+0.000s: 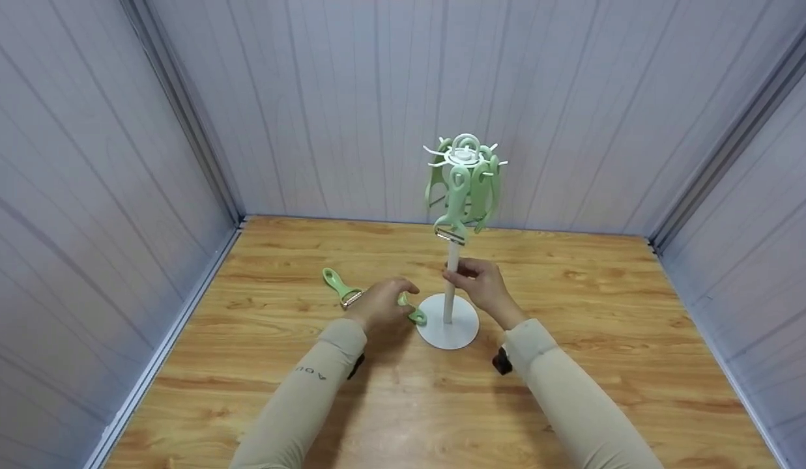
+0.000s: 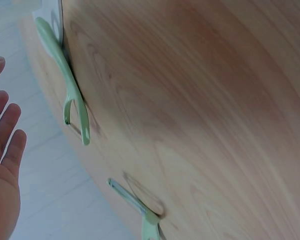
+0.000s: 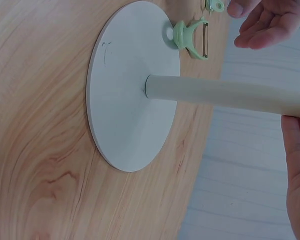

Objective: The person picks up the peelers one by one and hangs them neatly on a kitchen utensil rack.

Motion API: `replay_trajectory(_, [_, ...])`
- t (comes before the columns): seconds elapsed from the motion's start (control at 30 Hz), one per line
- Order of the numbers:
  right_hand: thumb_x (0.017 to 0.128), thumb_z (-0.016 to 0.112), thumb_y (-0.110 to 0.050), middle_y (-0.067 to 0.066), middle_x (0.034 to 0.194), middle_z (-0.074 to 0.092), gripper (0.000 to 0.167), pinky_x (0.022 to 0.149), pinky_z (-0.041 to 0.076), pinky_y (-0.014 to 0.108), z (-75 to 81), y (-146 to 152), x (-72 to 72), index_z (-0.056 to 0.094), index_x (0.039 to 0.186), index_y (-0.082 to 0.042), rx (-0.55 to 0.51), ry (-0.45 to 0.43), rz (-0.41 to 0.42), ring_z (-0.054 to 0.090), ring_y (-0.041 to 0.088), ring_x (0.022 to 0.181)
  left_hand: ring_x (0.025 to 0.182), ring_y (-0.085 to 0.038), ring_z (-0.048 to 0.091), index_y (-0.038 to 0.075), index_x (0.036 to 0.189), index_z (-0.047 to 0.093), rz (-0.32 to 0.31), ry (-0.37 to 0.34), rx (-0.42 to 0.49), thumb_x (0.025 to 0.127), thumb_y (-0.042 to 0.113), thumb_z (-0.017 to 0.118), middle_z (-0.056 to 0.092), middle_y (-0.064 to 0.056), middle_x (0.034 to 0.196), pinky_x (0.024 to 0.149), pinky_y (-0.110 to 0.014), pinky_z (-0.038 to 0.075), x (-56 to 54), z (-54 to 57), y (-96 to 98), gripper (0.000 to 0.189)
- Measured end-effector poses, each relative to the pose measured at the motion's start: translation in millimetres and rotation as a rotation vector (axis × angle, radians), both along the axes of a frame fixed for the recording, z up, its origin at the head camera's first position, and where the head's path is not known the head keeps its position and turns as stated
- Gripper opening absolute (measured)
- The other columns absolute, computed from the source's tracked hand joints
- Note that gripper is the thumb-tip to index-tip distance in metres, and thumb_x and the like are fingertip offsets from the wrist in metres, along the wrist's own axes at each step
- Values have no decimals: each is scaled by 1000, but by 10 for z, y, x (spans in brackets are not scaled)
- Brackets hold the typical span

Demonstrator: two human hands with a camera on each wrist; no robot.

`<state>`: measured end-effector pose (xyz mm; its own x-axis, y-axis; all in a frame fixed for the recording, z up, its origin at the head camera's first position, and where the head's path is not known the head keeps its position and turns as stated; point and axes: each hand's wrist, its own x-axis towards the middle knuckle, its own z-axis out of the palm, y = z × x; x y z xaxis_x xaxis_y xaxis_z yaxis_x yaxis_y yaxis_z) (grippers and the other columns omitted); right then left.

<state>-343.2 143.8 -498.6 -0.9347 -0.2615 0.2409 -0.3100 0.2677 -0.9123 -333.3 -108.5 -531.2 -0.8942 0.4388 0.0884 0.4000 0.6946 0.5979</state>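
My right hand (image 1: 486,286) pinches the white upright pole (image 1: 449,301) of a hanging stand between thumb and fingers. The stand's round white base (image 3: 122,120) rests on the table. Several green peelers hang from hooks at the top, the front peeler (image 1: 456,198) blade down. Over a loose green peeler (image 2: 63,65) hovers my left hand (image 1: 376,305), fingers spread and apart from it in the left wrist view. That peeler's handle end lies on the base's edge. A second loose peeler (image 1: 337,283) lies farther left on the table.
The wooden table (image 1: 572,391) is enclosed by pale panelled walls (image 1: 344,111) at the back and both sides. Bare white hooks (image 1: 431,151) stick out among the hanging peelers. A loop tops the stand.
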Motion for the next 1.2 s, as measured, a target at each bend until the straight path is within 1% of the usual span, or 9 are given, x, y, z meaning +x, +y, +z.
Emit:
replay_trajectory(0.1, [101,79,-14,12,105,81,24,92,66,40,-8,-6,2,80,117,4,-8,-5,-1,73,12,95,136,-34,66,3,134,74,-11,6,-42,100,12,78,72,-14,141,117,-49,51,-32,-35,47,36])
replay_trajectory(0.23, [101,80,-14,10,104,80,24,92,66,39,-23,-9,0,81,117,3,-24,-7,-4,73,11,94,132,-34,68,2,132,75,-30,43,-116,101,14,78,74,-14,137,114,-49,54,-93,-90,93,34])
replay_trajectory(0.47, [101,79,-11,17,107,81,23,87,65,28,-38,-18,-12,80,116,6,-40,15,0,73,8,93,125,-35,71,3,129,76,-46,74,-182,101,17,79,77,-14,132,109,-48,57,-156,-184,106,32])
replay_trajectory(0.63, [100,79,-10,23,107,80,21,83,64,23,-38,-20,-13,80,114,7,-35,54,-1,72,6,90,113,-34,71,3,122,78,-73,115,-241,101,17,78,77,-13,118,105,-48,57,-172,-232,89,25])
replay_trajectory(0.7, [100,79,-8,25,106,79,22,81,63,21,-41,-18,-9,79,114,9,-33,67,-6,71,5,89,111,-33,71,4,120,79,-86,130,-272,102,18,77,77,-13,115,107,-48,55,-178,-245,87,23])
replay_trajectory(0.83, [100,78,-6,27,106,79,23,79,62,19,-44,-33,-7,77,114,12,-17,79,-23,69,3,86,118,-33,70,5,121,79,-98,139,-324,103,20,76,77,-12,119,121,-51,47,-194,-249,67,24])
replay_trajectory(0.93, [101,78,-7,26,105,79,24,79,62,19,-55,-34,-13,77,114,12,-16,81,-25,69,3,86,119,-34,70,5,121,79,-94,129,-342,103,18,75,78,-12,119,123,-53,44,-204,-242,49,22])
replay_trajectory(1.03, [100,79,-10,24,104,79,23,79,62,19,-56,-30,-9,79,113,9,-24,84,-21,70,6,86,116,-35,72,5,119,79,-83,126,-346,103,15,74,79,-13,117,118,-51,49,-200,-241,21,20])
replay_trajectory(1.2, [100,79,-10,21,104,80,20,80,63,21,-55,-33,-9,81,112,5,-43,68,-26,70,7,88,112,-31,74,6,118,81,-53,134,-348,102,13,75,80,-11,115,106,-45,58,-188,-238,-22,18])
